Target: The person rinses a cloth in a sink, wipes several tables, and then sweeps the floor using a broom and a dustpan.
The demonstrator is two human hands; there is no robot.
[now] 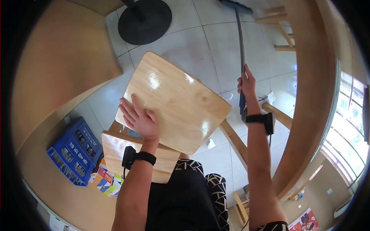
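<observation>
My left hand (140, 118) lies with its fingers spread on the glossy light-wood seat (179, 104) of a stool or chair, near its left side. My right hand (247, 82) is wrapped round the dark handle of a long-handled broom (241, 42). The broom's dark head (236, 5) rests on the tiled floor at the top of the view. A second light-wood seat (135, 152) shows below the first, partly hidden by my left forearm.
A round black base (144, 23) stands on the floor at the top left. At the left are a blue crate (77, 152) and a colourful box (108, 180). A curved wooden tabletop edge (314, 88) runs down the right side, with wooden stool legs (283, 30) beyond.
</observation>
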